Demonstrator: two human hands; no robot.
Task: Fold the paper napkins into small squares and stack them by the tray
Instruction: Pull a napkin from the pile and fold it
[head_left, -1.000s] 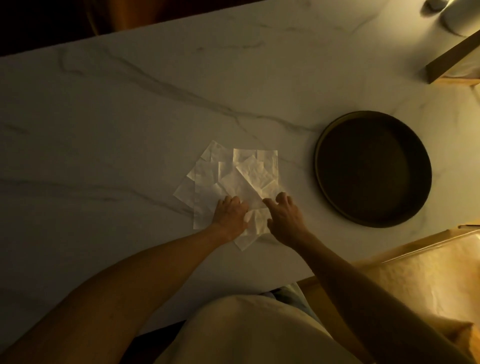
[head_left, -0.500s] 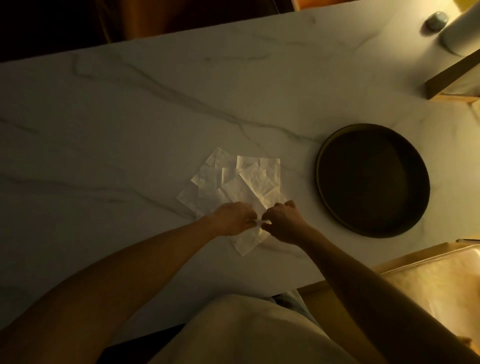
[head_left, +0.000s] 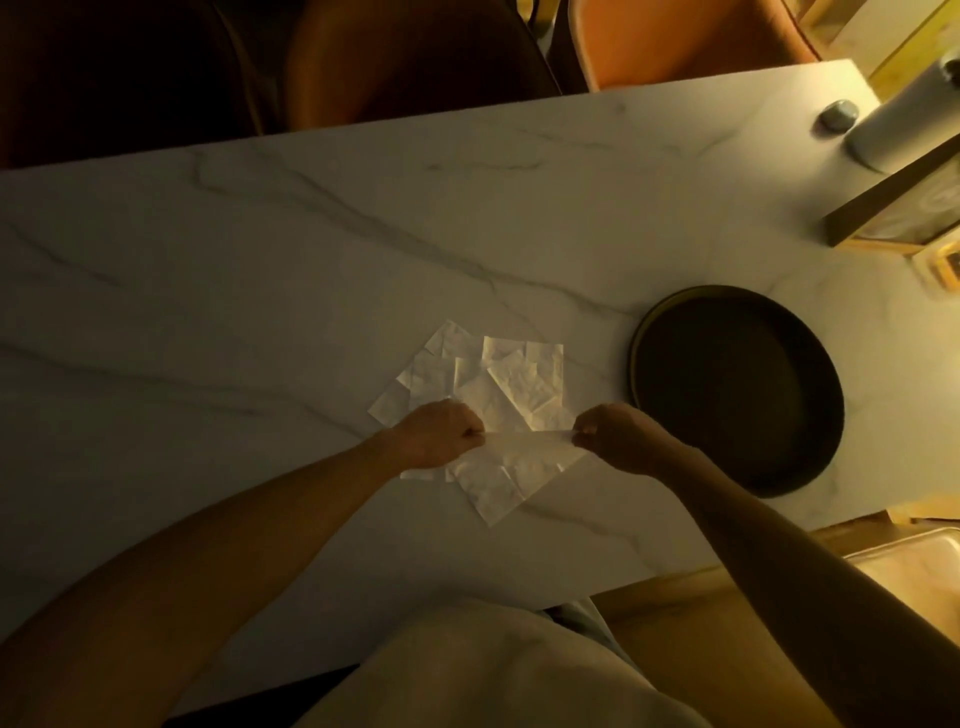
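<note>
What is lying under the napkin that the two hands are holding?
Under the held napkin lie more loose napkins on the marble table. How many lie there is unclear, since they overlap and the hands cover some.

Bare table (head_left: 260, 312) lies open left of the loose napkins (head_left: 467, 374). On the right the round tray (head_left: 737, 405) blocks passage; a wooden box (head_left: 893, 208) and white cylinder (head_left: 898, 119) crowd the far right corner.

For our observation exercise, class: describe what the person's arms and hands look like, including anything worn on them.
Both forearms are bare, with no sleeves in view. The left hand and right hand wear no gloves, and no watch, bracelet or ring shows in the dim light. Pale cloth covers the person's front below.
</note>
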